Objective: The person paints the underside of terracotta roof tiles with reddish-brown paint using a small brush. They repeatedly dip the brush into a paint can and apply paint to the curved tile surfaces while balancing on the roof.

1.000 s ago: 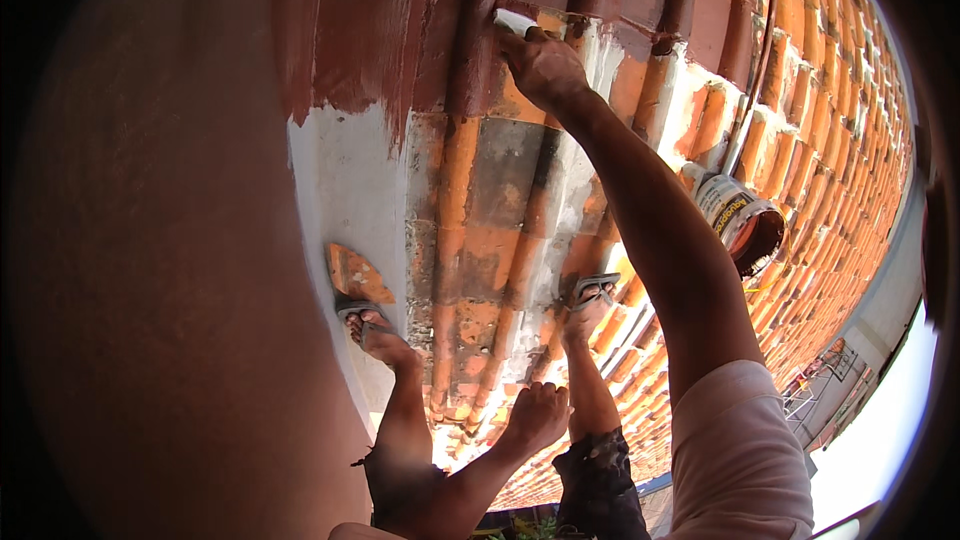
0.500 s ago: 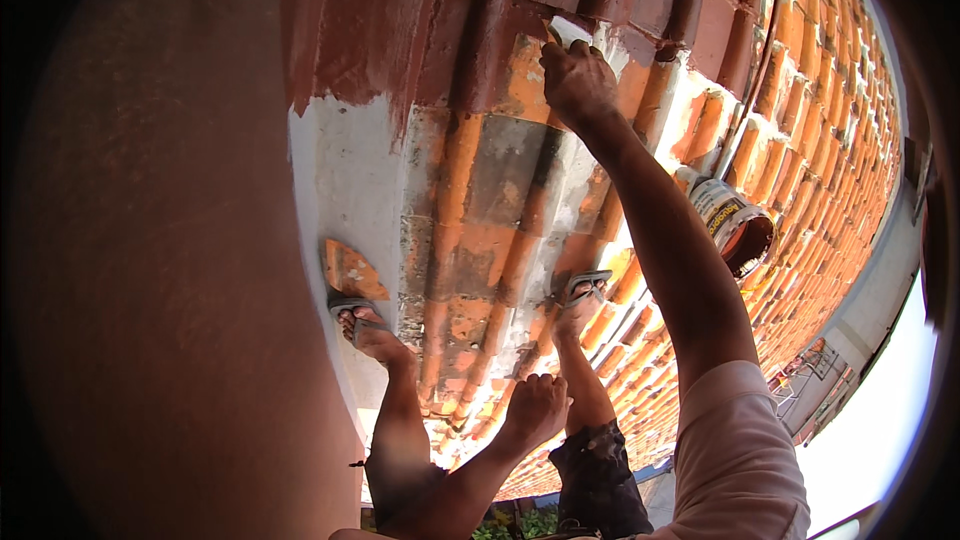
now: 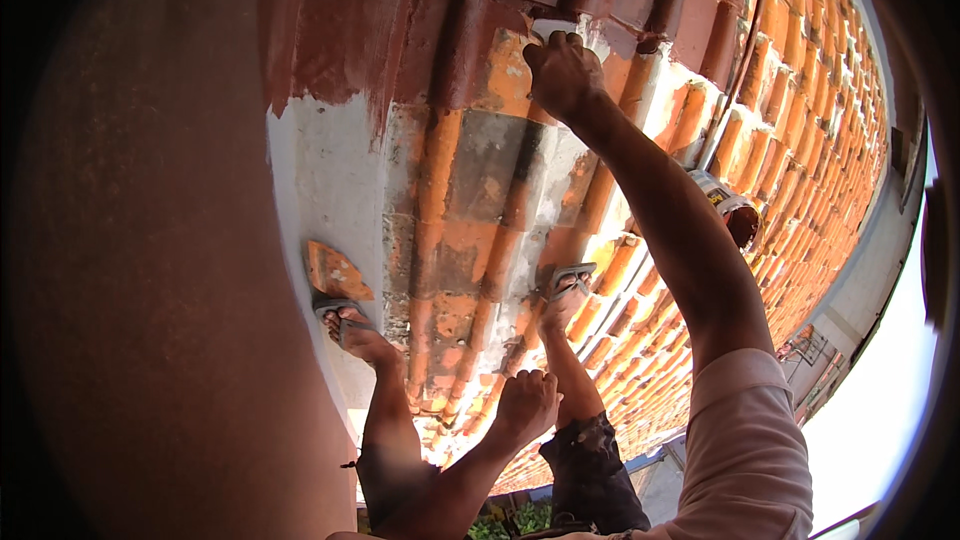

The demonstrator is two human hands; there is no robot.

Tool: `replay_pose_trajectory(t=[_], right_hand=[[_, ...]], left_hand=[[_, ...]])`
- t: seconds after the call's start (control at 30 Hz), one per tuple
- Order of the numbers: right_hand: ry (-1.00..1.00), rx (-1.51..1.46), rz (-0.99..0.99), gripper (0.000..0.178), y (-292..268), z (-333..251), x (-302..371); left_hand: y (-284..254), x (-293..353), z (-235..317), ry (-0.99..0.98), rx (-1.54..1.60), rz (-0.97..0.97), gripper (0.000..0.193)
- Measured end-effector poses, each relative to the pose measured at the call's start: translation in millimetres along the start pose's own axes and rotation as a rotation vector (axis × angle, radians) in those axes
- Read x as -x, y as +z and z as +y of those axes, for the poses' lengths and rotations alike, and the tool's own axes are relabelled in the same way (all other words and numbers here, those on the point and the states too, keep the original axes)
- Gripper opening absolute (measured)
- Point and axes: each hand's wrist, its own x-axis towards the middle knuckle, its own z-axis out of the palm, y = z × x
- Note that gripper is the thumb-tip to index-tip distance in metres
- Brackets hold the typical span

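The right hand [image 3: 567, 77] has its fingers closed on a pale tool, probably a brush [image 3: 550, 28]. The brush is at the roof [image 3: 488, 178], by the lower border of the red paint [image 3: 350, 30], well apart from the roof's left edge along the wall [image 3: 170, 240]. It should be light, stiff in the handle, soft and slippery at the wet end; the handle is the best hold, but the hand hides it. The left hand [image 3: 528, 405] makes a fist; whether it holds something, I cannot tell. The right arm [image 3: 682, 225] partly covers the bucket [image 3: 714, 190].

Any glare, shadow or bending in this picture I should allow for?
In the head view, glare bleaches some roof tiles and whites out the lower right; the right hand looks dark and shaded; fisheye curvature bends the tiles' rows, with black corners.
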Motion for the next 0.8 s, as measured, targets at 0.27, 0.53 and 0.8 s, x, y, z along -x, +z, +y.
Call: replay_pose_trajectory(t=[0.27, 0.53, 0.8], right_hand=[[0.066, -0.038, -0.03, 0.023, -16, -4, 13], [0.043, -0.182, -0.017, 0.028, -25, 8, 38], [-0.037, -0.295, 0.209, 0.018, -4, 17, 49]], left_hand=[[-4, -2, 2, -0.039, 0.086, -0.065, 0.033], [-4, -3, 3, -0.029, 0.079, -0.046, 0.033], [-2, -5, 5, -0.02, 0.02, -0.051, 0.031]])
